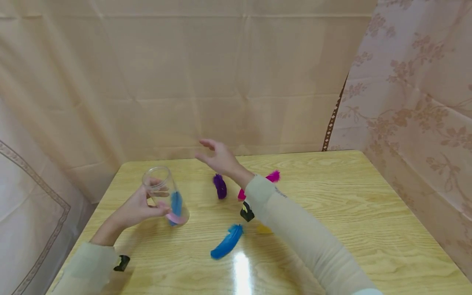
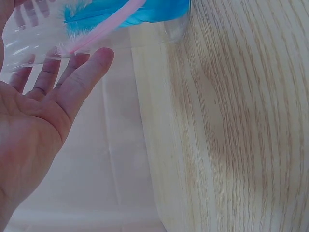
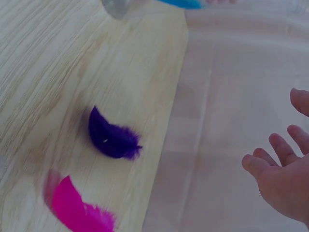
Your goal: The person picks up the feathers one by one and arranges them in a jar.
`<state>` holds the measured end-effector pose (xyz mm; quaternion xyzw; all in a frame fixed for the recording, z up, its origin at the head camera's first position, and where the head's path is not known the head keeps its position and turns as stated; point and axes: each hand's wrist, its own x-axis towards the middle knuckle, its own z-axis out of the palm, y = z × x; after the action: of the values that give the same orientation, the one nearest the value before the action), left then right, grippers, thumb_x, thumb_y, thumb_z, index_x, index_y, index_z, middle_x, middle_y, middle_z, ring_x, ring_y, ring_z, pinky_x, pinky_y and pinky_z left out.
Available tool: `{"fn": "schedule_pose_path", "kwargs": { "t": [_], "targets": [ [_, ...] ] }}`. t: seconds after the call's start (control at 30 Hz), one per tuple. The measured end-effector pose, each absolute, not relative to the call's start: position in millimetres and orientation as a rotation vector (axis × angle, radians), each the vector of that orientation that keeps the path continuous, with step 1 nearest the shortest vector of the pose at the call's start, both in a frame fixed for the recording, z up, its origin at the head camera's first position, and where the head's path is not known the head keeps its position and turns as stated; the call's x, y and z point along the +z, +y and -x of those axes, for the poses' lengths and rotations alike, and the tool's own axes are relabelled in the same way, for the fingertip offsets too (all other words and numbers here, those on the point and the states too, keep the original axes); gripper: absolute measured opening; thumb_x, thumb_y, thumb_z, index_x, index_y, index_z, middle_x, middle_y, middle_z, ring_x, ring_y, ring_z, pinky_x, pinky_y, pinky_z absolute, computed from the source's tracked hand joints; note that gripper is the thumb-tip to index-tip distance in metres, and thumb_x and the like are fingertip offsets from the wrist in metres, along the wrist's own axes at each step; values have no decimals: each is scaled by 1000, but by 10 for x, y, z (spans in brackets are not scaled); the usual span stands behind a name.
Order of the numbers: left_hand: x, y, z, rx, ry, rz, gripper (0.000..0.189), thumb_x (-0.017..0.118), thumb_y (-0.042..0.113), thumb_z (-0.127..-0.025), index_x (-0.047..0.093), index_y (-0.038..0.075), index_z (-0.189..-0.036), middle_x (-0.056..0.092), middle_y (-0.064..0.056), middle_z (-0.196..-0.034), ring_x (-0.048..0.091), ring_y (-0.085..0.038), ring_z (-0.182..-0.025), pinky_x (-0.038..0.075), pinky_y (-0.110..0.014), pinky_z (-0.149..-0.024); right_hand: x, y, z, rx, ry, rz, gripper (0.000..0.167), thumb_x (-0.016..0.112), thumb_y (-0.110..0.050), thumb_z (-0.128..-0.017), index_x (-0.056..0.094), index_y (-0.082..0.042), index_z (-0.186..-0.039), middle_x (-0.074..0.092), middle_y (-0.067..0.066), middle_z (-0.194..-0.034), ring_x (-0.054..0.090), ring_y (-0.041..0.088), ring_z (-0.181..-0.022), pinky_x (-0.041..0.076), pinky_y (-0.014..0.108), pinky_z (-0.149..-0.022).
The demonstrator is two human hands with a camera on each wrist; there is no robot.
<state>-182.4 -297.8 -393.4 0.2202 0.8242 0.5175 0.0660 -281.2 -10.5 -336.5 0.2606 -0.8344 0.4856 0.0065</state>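
My left hand (image 1: pixel 141 207) grips a clear plastic cup (image 1: pixel 158 174), which tilts over the left part of the table. Inside it lie a blue feather (image 1: pixel 176 203) and a pink feather (image 1: pixel 175 218); in the left wrist view the pink feather (image 2: pixel 108 26) crosses the blue one. Fingers and thumb curl about the cup's side. Raised above the table's far side, my right hand (image 1: pixel 220 159) holds nothing, its fingers apart. Below it a purple feather (image 1: pixel 220 187) lies on the wood. In the right wrist view a magenta feather (image 3: pixel 79 208) lies beside the purple feather (image 3: pixel 112 139).
Another blue feather (image 1: pixel 226 242) lies near the middle of the wooden table (image 1: pixel 368 229). A yellow feather (image 1: pixel 264 229) shows partly from under my right sleeve, which also covers part of the magenta one. A beige cloth (image 1: pixel 221 82) hangs behind the table's far edge.
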Motion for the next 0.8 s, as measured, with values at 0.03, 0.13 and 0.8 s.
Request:
{"fn": "schedule_pose_path", "kwargs": {
  "t": [0.03, 0.13, 0.8],
  "targets": [
    [-3936, -2978, 1827, 1559, 2488, -666, 68, 79, 3, -87, 28, 2, -131, 43, -31, -140, 46, -55, -128, 60, -36, -81, -3379, -92, 2817, 1503, -2628, -817, 56, 66, -29, -100, 49, -8, -149, 51, 8, -151, 46, 29, -139, 37, 39, -115],
    [-3942, -2981, 1832, 1558, 2494, -665, 68, 80, 2, -86, 29, 2, -131, 44, -31, -140, 47, -54, -128, 60, -35, -81, -3422, -55, 2832, 1459, -2687, -807, 58, 66, -29, -100, 47, -7, -150, 49, 9, -153, 44, 29, -140, 36, 38, -115],
    [-3988, -2985, 1843, 1547, 2533, -679, 69, 81, 3, -85, 32, -4, -134, 47, -35, -137, 49, -54, -124, 60, -36, -79, -4027, 2, 3022, 1012, -2962, -829, 56, 73, -10, -94, 51, 3, -144, 53, 17, -147, 46, 31, -138, 33, 38, -117]
  ]
}}
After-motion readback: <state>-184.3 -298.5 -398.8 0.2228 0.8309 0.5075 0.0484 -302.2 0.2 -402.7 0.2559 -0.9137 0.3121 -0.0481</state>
